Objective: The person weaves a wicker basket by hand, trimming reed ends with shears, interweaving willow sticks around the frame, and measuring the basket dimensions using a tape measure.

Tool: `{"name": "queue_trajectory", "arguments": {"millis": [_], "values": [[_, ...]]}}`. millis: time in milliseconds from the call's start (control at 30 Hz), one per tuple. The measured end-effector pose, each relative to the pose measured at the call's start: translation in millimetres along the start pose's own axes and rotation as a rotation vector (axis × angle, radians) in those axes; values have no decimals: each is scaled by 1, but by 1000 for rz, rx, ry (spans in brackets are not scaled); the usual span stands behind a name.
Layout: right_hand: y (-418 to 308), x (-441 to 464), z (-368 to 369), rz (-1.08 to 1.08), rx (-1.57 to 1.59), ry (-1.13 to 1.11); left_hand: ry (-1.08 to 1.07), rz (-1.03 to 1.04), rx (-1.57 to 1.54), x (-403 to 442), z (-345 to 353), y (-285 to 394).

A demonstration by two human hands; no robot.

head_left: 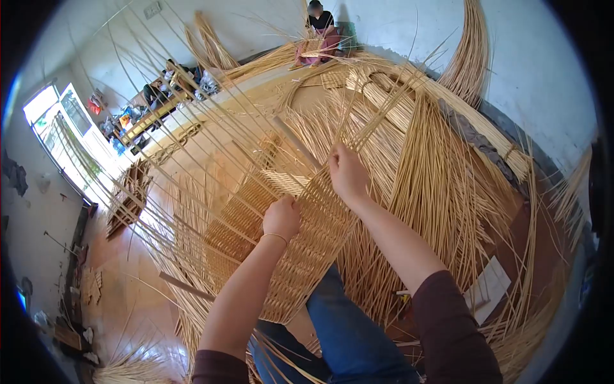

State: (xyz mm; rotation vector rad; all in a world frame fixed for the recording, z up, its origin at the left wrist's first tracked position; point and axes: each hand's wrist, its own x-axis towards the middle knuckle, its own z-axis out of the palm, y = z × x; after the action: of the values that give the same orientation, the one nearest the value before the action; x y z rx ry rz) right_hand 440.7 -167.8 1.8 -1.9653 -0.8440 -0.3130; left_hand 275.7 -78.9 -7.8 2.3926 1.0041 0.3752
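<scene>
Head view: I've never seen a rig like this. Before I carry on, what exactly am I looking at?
There's no machine here: one camera, worn on a person's head, looks forward and down at their bare hands. The left hand grips the upper edge of a woven basket, which sits over the person's legs. The right hand seems to hold thin canes at a corner. To the right, a large spread of canes and a white sheet lie on the floor. Another person sits beyond.
</scene>
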Motion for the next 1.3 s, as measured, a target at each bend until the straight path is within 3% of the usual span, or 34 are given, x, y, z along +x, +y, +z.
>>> {"name": "queue_trajectory", "arguments": {"millis": [33, 67, 100, 167, 233, 300, 367, 433, 467, 500, 533, 567, 633, 700, 733, 800, 900, 933, 1033, 1100, 1167, 1233, 1300], "values": [[-6, -3, -14, 99, 51, -25, -39, 36, -24, -6, -2, -1], [4, -2, -8, 122, -94, 56, -76, 67, -50, -15, -5, -3], [17, -3, -7, 151, -107, -52, -67, 57, -57, -29, -10, -7], [11, -14, -16, 168, -82, -196, -30, 307, -99, -64, -35, -11], [10, -46, -7, 57, 35, -337, -227, 14, -212, -112, -85, -2], [-5, -95, -6, -161, 74, -449, 24, 37, -500, -148, -94, -48], [-30, -160, -9, -360, 261, -473, 416, 87, -750, -187, -103, -87], [-56, -212, -18, -485, 303, -756, 554, -22, -748, -217, -111, -113], [-76, -243, -23, -497, 317, -674, 585, -80, -727, -224, -108, -120], [-94, -266, -28, -518, 330, -592, 509, -130, -819, -222, -100, -113], [-124, -263, -44, -690, 337, -587, 338, -135, -852, -218, -92, -114], [-135, -275, -48, -690, 295, -636, 232, -161, -791, -212, -82, -120], [-155, -271, -54, -623, 286, -631, 390, -35, -600, -184, -60, -133], [-148, -265, -52, -475, 351, -624, 297, -181, -678, -180, -83, -88], [-140, -261, -51, -506, 308, -498, 330, -109, -653, -172, -80, -83], [-129, -250, -60, -311, 506, -406, 331, 12, -633, -151, -68, -80], [-113, -236, -86, -80, 467, -538, 266, 104, -663, -139, -56, -64], [-94, -236, -80, -222, 450, -456, 249, 113, -659, -141, -53, -58], [-89, -243, -86, -90, 430, -507, 180, 169, -686, -158, -50, -51], [-83, -243, -81, -144, 393, -487, 43, 126, -720, -166, -70, -50], [-75, -243, -77, -193, 360, -473, -317, 151, -694, -165, -81, -61], [-65, -240, -74, -151, 403, -495, -415, 103, -573, -157, -76, -69], [-57, -239, -73, -61, 520, -539, -255, 469, -572, -147, -50, -81]]}}
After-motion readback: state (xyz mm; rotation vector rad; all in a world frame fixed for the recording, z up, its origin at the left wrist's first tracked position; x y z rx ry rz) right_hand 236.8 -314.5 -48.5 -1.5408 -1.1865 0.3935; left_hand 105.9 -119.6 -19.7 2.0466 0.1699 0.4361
